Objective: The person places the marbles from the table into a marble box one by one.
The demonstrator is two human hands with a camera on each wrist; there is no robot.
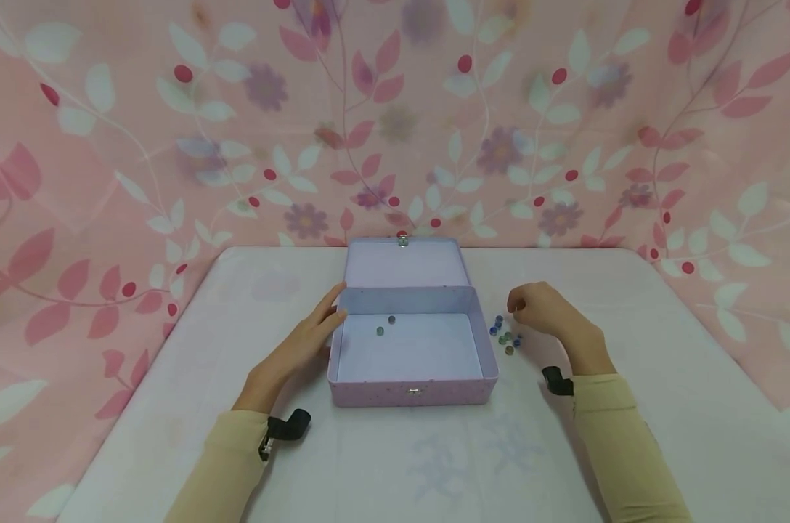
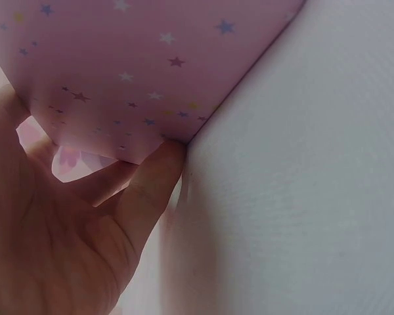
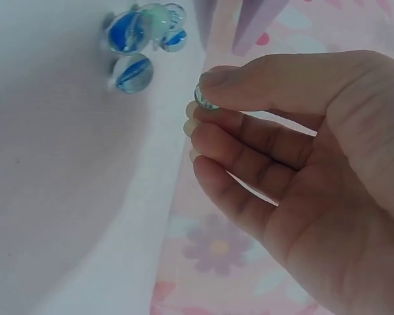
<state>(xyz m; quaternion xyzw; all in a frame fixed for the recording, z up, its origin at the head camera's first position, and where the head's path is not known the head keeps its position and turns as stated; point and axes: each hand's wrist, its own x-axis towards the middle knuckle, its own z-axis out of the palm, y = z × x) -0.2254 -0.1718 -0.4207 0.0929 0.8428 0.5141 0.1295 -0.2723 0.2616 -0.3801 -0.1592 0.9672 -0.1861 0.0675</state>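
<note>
My left hand (image 1: pixel 301 341) rests against the left side of a lilac tin box (image 1: pixel 408 393). Two marbles (image 1: pixel 380 331) lie inside the box, toward its left. In the left wrist view, fingertips (image 2: pixel 164 157) touch the star-printed side wall (image 2: pixel 144 72), one low by the tabletop. My right hand (image 1: pixel 544 309) is to the right of the box, over the table. Its thumb and forefinger pinch a clear greenish marble (image 3: pixel 206 98), as the right wrist view shows. Close to that hand, several blue, green and brownish marbles (image 1: pixel 502 340) lie beside the box.
The box's hinged lid (image 1: pixel 406 263) stands folded back at the rear, with a metal clasp (image 1: pixel 403 240) on its edge. A white cloth covers the table (image 1: pixel 271 290). A pink floral curtain (image 1: pixel 428 116) hangs behind and at both sides.
</note>
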